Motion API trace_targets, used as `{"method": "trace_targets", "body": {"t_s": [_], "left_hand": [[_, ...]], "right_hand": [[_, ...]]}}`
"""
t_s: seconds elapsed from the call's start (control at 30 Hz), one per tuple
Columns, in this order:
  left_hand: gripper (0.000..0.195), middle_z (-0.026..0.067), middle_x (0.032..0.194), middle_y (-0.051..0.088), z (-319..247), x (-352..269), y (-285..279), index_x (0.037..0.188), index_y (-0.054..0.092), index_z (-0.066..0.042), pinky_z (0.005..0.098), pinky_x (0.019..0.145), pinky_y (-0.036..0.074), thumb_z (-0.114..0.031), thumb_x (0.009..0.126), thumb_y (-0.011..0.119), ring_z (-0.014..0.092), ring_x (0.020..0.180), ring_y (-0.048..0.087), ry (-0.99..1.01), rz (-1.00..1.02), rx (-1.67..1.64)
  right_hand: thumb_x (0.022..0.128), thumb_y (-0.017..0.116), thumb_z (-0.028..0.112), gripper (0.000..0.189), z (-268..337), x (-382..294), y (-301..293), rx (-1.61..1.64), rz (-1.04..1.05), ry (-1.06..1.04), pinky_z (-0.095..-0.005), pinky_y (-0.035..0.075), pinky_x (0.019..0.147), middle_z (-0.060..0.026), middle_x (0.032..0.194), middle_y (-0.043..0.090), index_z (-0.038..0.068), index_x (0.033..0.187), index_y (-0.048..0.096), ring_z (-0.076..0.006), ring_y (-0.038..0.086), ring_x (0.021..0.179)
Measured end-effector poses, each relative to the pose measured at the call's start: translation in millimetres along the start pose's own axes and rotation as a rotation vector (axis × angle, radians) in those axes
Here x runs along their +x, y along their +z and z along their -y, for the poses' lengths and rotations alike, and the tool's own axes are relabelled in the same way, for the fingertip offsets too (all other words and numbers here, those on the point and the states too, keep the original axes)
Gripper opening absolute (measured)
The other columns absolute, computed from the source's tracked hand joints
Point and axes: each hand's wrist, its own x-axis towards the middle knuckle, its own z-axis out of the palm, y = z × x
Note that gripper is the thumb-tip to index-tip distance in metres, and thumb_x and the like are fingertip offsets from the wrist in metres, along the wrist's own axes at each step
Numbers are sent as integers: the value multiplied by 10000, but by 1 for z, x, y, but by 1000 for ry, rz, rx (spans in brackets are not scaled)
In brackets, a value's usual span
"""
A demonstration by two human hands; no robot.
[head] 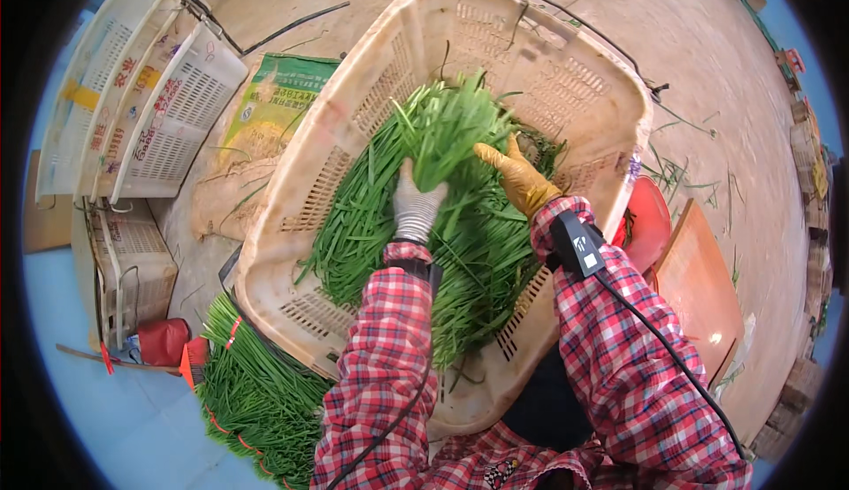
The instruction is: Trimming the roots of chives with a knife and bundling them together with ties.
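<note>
Before me a dirty white plastic crate (312, 128) holds a heap of long green leaves (371, 218) that look like garlic chives. My left hand (418, 205), in a grey-and-white knit glove, grips a loose bunch of chives (457, 125) above the heap. The bunch is slightly blurred, and its paler ends point toward the crate's far side. Close to the right side of this bunch is my right hand (521, 175) in a yellow rubber glove. Its fingers are spread with nothing held between them; whether the fingertips touch the leaves I cannot tell.
Tied chive bundles (265, 390) lie outside the crate at the lower left. White plastic crates (186, 105) bearing writing stand at the left, near a printed sack (278, 102). A red plastic stool (647, 224) and a wooden board (700, 284) are at the right.
</note>
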Motion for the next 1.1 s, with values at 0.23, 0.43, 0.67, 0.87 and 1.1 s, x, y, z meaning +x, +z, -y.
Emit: {"method": "trace_targets", "body": {"t_s": [0.23, 0.43, 0.67, 0.87, 1.1], "left_hand": [[878, 264, 1281, 534, -11, -42, 18, 1377, 400, 14, 401, 1018, 420, -240, 654, 830, 367, 1180, 539, 123, 22, 180], [756, 169, 1318, 464, -19, -57, 25, 1303, 462, -63, 489, 983, 393, -280, 665, 803, 343, 1201, 476, 270, -35, 432], [773, 186, 1408, 398, -48, -76, 15, 1332, 425, -84, 516, 1054, 309, -249, 659, 767, 369, 1302, 382, 259, 78, 393], [730, 244, 1306, 537, -93, -56, -4, 1420, 336, -106, 394, 977, 439, -327, 811, 673, 396, 1136, 567, -39, 136, 172], [512, 167, 1239, 575, -108, -34, 14, 1368, 447, -126, 497, 968, 413, -302, 897, 542, 348, 1149, 562, -81, 278, 642]], "right_hand": [[828, 761, 321, 563, -19, 21, -17, 534, 207, -55, -348, 359, 1037, -35, 1245, 597, 43, 1271, 555, -172, 525, 1145], [818, 777, 207, 672, -3, 8, -11, 386, 165, -293, -340, 459, 937, -29, 1149, 610, 75, 1380, 433, -168, 556, 1075], [760, 729, -19, 888, -1, 4, -9, 459, -53, -239, -334, 519, 843, -89, 1137, 629, 164, 1492, 261, -193, 625, 937], [779, 663, -21, 619, -9, 11, -16, 588, 46, -154, -339, 541, 803, -82, 980, 665, 123, 1351, 473, -195, 641, 853], [762, 730, 6, 526, 6, -14, -14, 349, 305, 116, -358, 512, 878, -106, 1111, 647, -1, 1252, 540, -218, 627, 977]]}}
